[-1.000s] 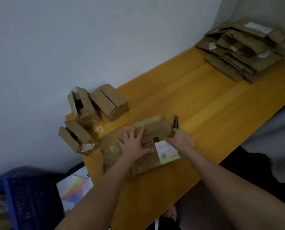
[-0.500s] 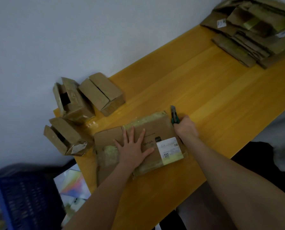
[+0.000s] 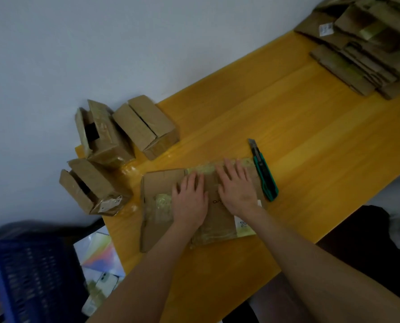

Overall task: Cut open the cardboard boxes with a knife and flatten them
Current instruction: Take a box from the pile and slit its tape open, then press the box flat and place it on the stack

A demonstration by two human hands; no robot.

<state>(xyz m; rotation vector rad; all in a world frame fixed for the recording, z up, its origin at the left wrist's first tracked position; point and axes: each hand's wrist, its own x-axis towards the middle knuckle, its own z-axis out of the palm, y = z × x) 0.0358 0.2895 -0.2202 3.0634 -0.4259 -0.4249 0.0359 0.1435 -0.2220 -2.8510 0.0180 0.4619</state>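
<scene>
A flattened cardboard box (image 3: pixel 161 190) with tape and a white label lies near the front of the yellow wooden table (image 3: pixel 299 141). My left hand (image 3: pixel 189 199) and my right hand (image 3: pixel 237 186) both press flat on it, fingers straight, side by side. A green and black utility knife (image 3: pixel 264 173) lies on the table just right of the box, blade pointing away from me, with no hand on it.
Three small cardboard boxes stand at the table's left end by the wall: (image 3: pixel 101 134), (image 3: pixel 146 125), (image 3: pixel 91 186). A stack of flattened cardboard (image 3: pixel 367 43) lies at the far right. A blue crate (image 3: pixel 26 273) sits on the floor to the left.
My right hand let go of the knife, which now lies on the table, and moved left onto the box beside my left hand. The view shifted closer.
</scene>
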